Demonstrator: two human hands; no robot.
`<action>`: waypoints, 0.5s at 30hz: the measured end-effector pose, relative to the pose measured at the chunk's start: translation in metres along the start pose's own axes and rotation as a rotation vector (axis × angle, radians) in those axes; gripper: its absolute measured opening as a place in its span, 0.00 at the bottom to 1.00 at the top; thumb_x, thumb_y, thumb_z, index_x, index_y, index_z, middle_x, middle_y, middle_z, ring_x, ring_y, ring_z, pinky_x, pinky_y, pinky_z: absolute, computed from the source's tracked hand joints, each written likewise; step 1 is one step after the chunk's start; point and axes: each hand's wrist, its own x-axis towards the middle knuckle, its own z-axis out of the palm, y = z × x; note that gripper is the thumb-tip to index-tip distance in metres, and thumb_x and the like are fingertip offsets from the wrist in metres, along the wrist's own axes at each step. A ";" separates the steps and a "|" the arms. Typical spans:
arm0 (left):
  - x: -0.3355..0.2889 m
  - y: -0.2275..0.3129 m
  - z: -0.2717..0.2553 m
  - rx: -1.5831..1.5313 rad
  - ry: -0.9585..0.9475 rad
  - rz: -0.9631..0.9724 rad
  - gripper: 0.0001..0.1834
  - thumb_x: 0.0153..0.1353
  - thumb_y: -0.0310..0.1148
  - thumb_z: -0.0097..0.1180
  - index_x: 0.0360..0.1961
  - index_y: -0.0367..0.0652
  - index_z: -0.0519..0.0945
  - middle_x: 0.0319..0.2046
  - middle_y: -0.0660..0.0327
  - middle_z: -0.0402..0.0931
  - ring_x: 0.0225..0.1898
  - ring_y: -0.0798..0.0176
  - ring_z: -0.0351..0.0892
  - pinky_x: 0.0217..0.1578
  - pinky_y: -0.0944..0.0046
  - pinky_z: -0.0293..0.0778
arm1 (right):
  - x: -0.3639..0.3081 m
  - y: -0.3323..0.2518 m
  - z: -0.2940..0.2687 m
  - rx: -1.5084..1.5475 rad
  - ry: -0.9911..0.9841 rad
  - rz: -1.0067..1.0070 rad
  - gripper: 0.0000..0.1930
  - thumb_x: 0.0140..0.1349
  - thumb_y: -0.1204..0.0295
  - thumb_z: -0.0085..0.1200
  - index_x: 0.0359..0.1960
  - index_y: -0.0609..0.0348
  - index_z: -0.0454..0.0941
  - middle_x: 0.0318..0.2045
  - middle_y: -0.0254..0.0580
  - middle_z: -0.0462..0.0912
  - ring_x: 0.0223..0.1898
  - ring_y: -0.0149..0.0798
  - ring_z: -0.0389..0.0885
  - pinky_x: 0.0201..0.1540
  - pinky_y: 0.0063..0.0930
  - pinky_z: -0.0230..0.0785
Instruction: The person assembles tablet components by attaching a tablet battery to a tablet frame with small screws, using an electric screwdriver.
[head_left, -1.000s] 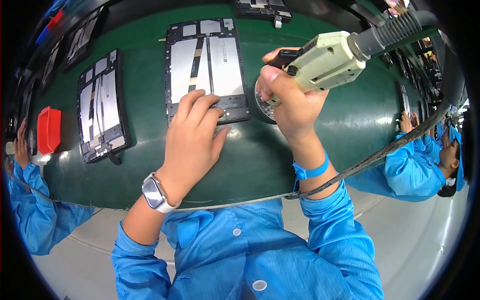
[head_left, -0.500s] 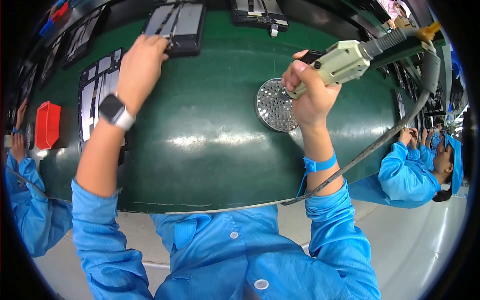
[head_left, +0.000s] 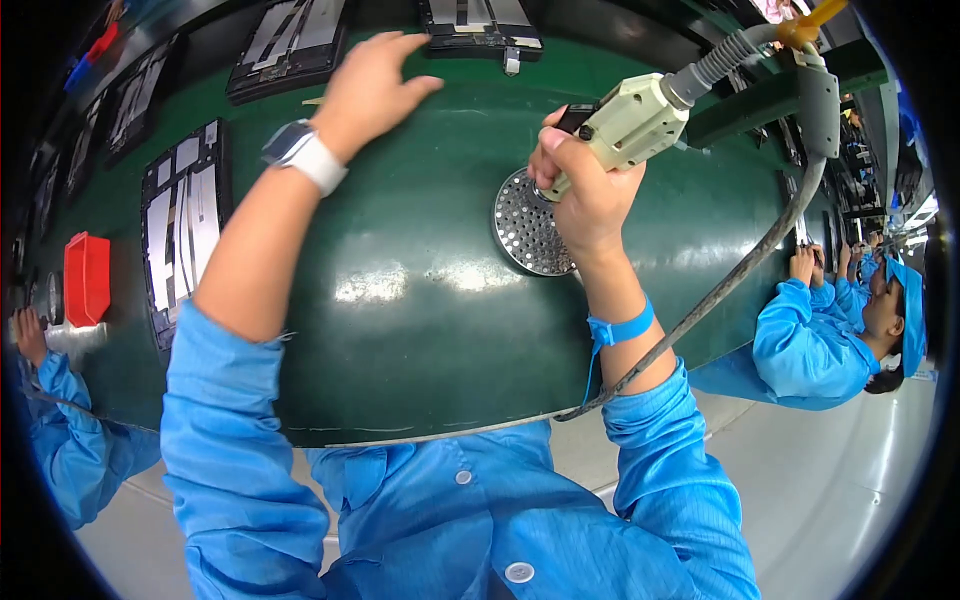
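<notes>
My left hand point(head_left: 372, 92), with a watch on its wrist, is open above the far part of the green bench, thumb and fingers spread. It holds nothing and is between two opened flat black devices, one at the far left point(head_left: 285, 48) and one at the far middle point(head_left: 482, 26). Closed around a pale green electric screwdriver point(head_left: 640, 122), my right hand point(head_left: 598, 200) wears a blue wrist strap. The screwdriver's tip end is over a round metal dish point(head_left: 528, 232) dotted with small holes or screws; the very tip is hidden.
Another opened device point(head_left: 183, 225) lies on the left of the green bench point(head_left: 420, 340), beside a red bin point(head_left: 88, 280). A grey cable point(head_left: 745, 280) crosses my right forearm. Co-workers in blue sit at either side, one at the right point(head_left: 820, 340). More devices line the far left.
My left hand has left the far-left device, moved right and spread its fingers. My right hand still grips the screwdriver at the dish. The whole view has shifted slightly.
</notes>
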 end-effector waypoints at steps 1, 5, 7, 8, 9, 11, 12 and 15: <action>0.003 0.007 0.018 -0.001 -0.028 -0.091 0.33 0.56 0.48 0.66 0.60 0.45 0.76 0.54 0.41 0.75 0.61 0.37 0.69 0.61 0.46 0.69 | 0.000 0.001 0.001 0.000 -0.006 0.003 0.08 0.55 0.78 0.55 0.36 0.69 0.75 0.16 0.38 0.72 0.16 0.32 0.71 0.24 0.29 0.68; 0.032 0.027 0.041 0.207 -0.049 -0.247 0.39 0.54 0.57 0.66 0.64 0.48 0.74 0.54 0.39 0.74 0.62 0.34 0.66 0.65 0.43 0.62 | -0.003 -0.002 0.002 0.003 0.059 0.003 0.10 0.57 0.78 0.56 0.39 0.70 0.75 0.17 0.39 0.73 0.18 0.32 0.71 0.24 0.28 0.67; 0.043 0.029 0.048 0.128 -0.012 -0.278 0.35 0.53 0.50 0.69 0.60 0.46 0.78 0.54 0.41 0.73 0.59 0.36 0.70 0.64 0.47 0.64 | -0.003 0.001 -0.007 0.049 0.099 -0.055 0.11 0.57 0.80 0.58 0.41 0.69 0.74 0.21 0.40 0.76 0.19 0.31 0.73 0.23 0.25 0.66; 0.045 0.023 0.050 0.066 0.016 -0.291 0.33 0.52 0.47 0.71 0.58 0.45 0.79 0.54 0.41 0.73 0.57 0.37 0.71 0.63 0.48 0.65 | -0.001 0.001 -0.010 0.098 0.095 -0.087 0.12 0.56 0.82 0.60 0.42 0.68 0.74 0.25 0.41 0.78 0.20 0.29 0.74 0.22 0.22 0.66; 0.048 0.025 0.054 -0.051 0.127 -0.283 0.33 0.52 0.46 0.71 0.58 0.43 0.79 0.51 0.42 0.75 0.56 0.39 0.73 0.60 0.50 0.68 | -0.001 -0.004 -0.016 0.064 0.087 -0.099 0.12 0.57 0.82 0.59 0.42 0.69 0.74 0.24 0.41 0.77 0.20 0.30 0.74 0.22 0.23 0.66; 0.046 0.015 0.048 -0.256 0.260 -0.305 0.31 0.54 0.42 0.71 0.57 0.38 0.79 0.48 0.44 0.78 0.52 0.44 0.77 0.54 0.53 0.73 | -0.004 -0.010 -0.013 0.046 0.075 -0.107 0.11 0.57 0.82 0.59 0.41 0.69 0.74 0.23 0.40 0.76 0.19 0.30 0.73 0.22 0.23 0.66; 0.049 0.018 0.039 -0.366 0.275 -0.333 0.30 0.56 0.40 0.70 0.57 0.35 0.79 0.49 0.46 0.78 0.51 0.47 0.79 0.51 0.56 0.75 | -0.005 -0.010 -0.015 0.045 0.083 -0.104 0.11 0.57 0.82 0.58 0.41 0.69 0.74 0.22 0.39 0.75 0.19 0.30 0.73 0.22 0.24 0.66; 0.042 0.031 0.005 -0.982 0.180 -0.706 0.23 0.63 0.32 0.62 0.56 0.30 0.78 0.51 0.51 0.78 0.49 0.58 0.79 0.46 0.60 0.80 | -0.005 -0.003 -0.017 0.012 0.088 -0.087 0.11 0.57 0.82 0.58 0.41 0.69 0.74 0.23 0.40 0.76 0.19 0.30 0.73 0.22 0.24 0.66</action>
